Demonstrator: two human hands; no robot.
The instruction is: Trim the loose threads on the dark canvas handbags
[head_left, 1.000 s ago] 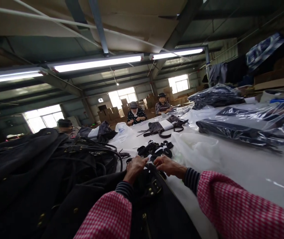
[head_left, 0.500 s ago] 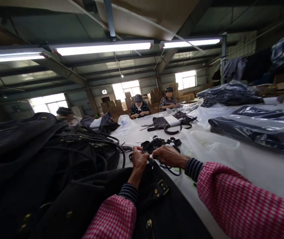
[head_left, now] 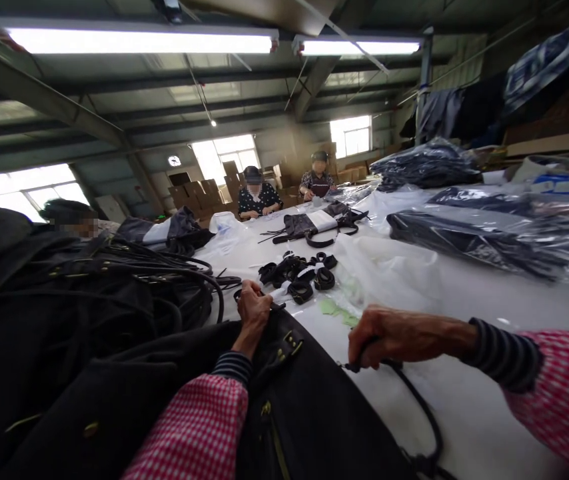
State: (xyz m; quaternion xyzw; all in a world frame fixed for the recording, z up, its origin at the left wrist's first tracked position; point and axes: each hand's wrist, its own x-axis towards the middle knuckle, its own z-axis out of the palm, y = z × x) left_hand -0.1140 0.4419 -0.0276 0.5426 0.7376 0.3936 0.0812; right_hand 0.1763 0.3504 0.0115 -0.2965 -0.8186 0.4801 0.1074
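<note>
A black fabric bag [head_left: 309, 393] with brass-coloured fittings and a zip lies across the table's near edge. My left hand [head_left: 254, 308] is closed at its far end, gripping a dark strap there; the dark tip sticks out to the right of the fingers. To the right of the bag, my right hand [head_left: 389, 337] is closed round a black strap [head_left: 422, 407], which hangs in a curve towards the bottom. A small end piece pokes out left of the right fist. Several rolled black straps [head_left: 300, 272] with white wraps lie just beyond my left hand.
A pile of black bags and straps [head_left: 129, 287] rises on the left. Folded dark bags with white bands [head_left: 314, 221] lie further back. Plastic-wrapped packs [head_left: 474, 233] fill the right of the white table [head_left: 464, 293]. Two people [head_left: 259, 197] sit opposite; another person's head [head_left: 72, 217] shows at left.
My right hand has pulled away from my left, to the right and nearer, with the strap in it. My left hand stays at the bag's far end. The view has shifted.
</note>
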